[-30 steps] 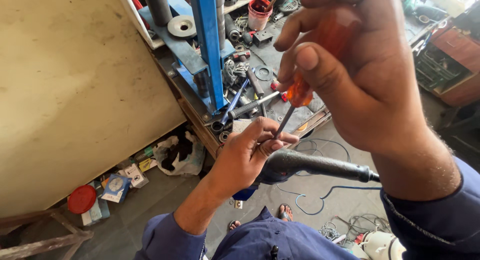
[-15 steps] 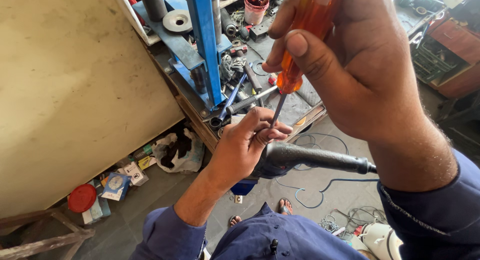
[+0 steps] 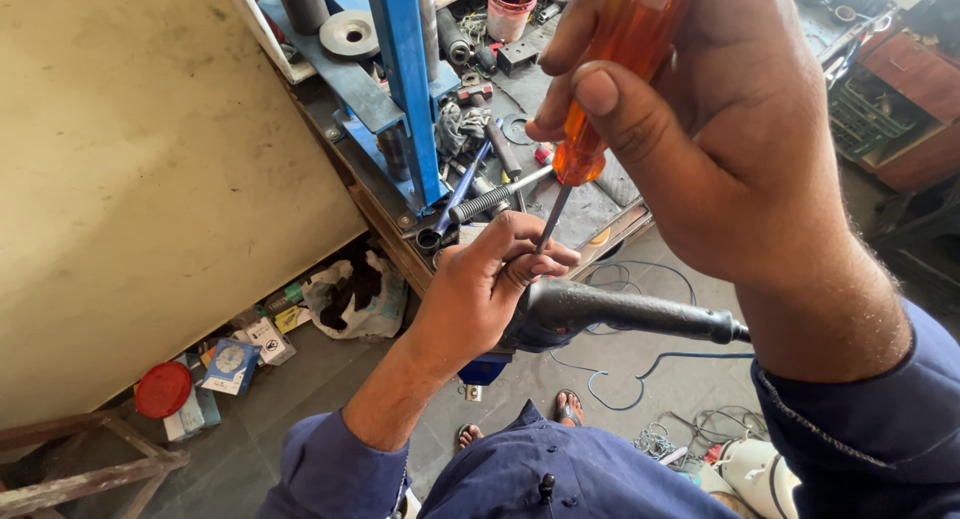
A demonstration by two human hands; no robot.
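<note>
My right hand [image 3: 730, 139] grips an orange-handled screwdriver [image 3: 605, 99] near the top of the view, its metal shaft pointing down and left. The tip meets my left hand [image 3: 480, 289], whose fingers curl over the head of a dark power tool [image 3: 600, 314]. That tool's long black body runs right, under my right forearm. A blue cable [image 3: 640, 369] trails from it across the floor. The spot where the tip touches the tool is hidden by my left fingers.
A blue steel press frame [image 3: 405, 89] stands on a cluttered bench [image 3: 600, 204] with wrenches, a round metal disc [image 3: 348, 31] and a red bucket [image 3: 510, 4]. A large beige panel [image 3: 140, 179] fills the left. Boxes, a red lid [image 3: 162, 389] and a bag lie on the floor.
My right hand and the screwdriver have risen and come closer to the camera. My left hand stays clamped on the tool's head.
</note>
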